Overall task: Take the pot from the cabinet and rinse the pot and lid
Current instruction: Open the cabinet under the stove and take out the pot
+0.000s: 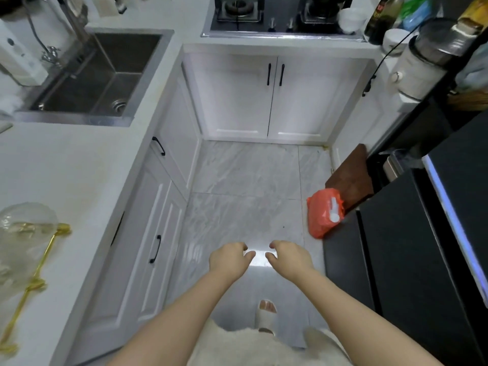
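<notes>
1. On the far left, the white tabletop [52, 165] carries a clear glass piece with a gold stand [29, 233] near its front edge; we could clip it with an elbow when we carry the pot across to rinse it.
2. Behind that lies the steel sink [105, 75], where the rinsing will happen. Its basin shows no pot or lid.
3. The pot and lid are not in view. We judge they are behind one of the closed doors, either the side cabinet [158, 207] below the tabletop or the double-door cabinet [272, 99] under the stove. Picking the wrong door would cost us time.
4. Our left hand [228, 257] hangs over the floor with its fingers [243, 247] loosely curled, holding nothing.
5. Our right hand [289, 257] is just beside it, fingers also loosely curled and empty.
6. To the right, an orange bag [326, 212] lies on the floor [248, 170] by the dark fridge [396, 247]. Stepping forward toward the far cabinet, we might kick it or trip over it.
</notes>
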Available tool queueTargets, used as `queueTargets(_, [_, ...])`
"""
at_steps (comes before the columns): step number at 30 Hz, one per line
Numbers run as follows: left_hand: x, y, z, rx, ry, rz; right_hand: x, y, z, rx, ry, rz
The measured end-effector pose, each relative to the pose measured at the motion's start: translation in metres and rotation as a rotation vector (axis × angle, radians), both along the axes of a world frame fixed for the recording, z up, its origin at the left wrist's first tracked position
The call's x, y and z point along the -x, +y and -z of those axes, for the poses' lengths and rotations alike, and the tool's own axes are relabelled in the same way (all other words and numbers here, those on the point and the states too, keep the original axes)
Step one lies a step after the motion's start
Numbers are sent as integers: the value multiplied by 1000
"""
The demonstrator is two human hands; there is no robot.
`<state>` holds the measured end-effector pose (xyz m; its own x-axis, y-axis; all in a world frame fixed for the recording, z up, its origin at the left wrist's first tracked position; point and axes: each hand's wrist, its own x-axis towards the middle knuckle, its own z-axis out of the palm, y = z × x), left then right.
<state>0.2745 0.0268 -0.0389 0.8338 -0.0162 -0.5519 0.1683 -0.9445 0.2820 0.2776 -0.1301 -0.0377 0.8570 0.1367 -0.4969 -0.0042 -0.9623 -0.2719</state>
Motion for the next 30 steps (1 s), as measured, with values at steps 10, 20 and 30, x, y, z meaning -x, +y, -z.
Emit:
queueTargets(10, [-60,-5,-3,-36,-12,-79,-70,-1,5,-10,41,-74])
queueTargets(20, [-153,26,5,-19,3,-6,-156,23,8,1,52,33])
queueTargets(30, [-251,66,4,-26,19,84,-249,47,-7,-6,-12,100])
